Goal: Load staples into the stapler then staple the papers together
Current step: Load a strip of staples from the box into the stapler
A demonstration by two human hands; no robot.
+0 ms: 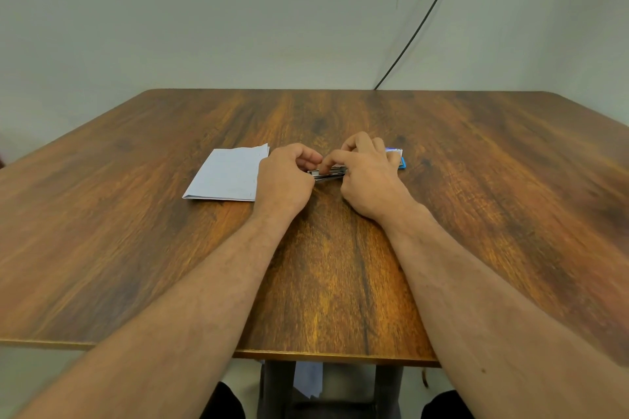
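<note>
A small metal stapler [327,174] lies on the wooden table [136,231] between my two hands. My left hand [287,177] has its fingers curled at the stapler's left end. My right hand [366,173] grips the stapler's right part, with a finger and thumb pinching at its top. Most of the stapler is hidden by my fingers. A folded stack of white papers [228,175] lies just left of my left hand. A blue and white staple box [399,157] peeks out behind my right hand.
A black cable [422,22] runs down the wall to the table's back edge. The table's near edge is close to my body, and its legs and my knees show below it.
</note>
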